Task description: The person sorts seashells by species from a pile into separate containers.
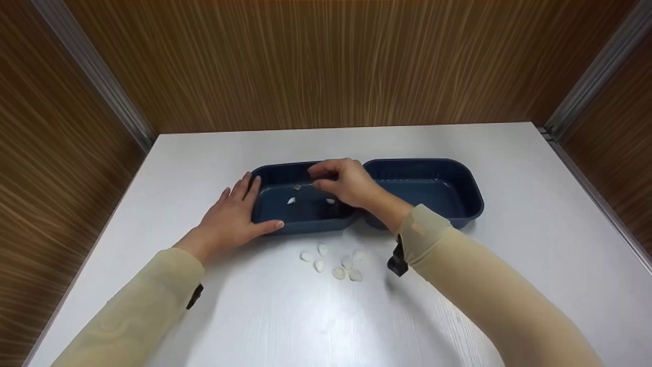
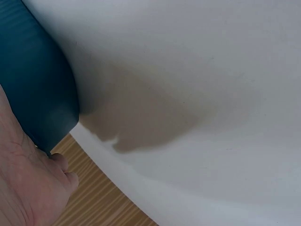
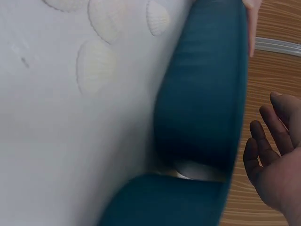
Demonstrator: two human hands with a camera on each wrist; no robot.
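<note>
Dark-blue, rectangular, the left tray (image 1: 310,226) is touched at its left edge by the left hand (image 1: 229,219), fingers spread; over its right half the right hand (image 1: 352,184) is held, fingertips parted. Small pale pieces (image 1: 291,201) are seen inside. Ribbed white shells (image 1: 338,273) are scattered on the white surface (image 1: 275,306) before the tray's near edge, a matching right tray (image 1: 433,196) alongside.

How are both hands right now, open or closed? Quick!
Left hand: open, touching the left tray.
Right hand: open, over that tray, holding nothing visible.

Pale yellow-beige sleeves (image 1: 137,306) end in plain cuffs (image 1: 427,228), a small black fitting (image 1: 398,261) showing beneath each.
</note>
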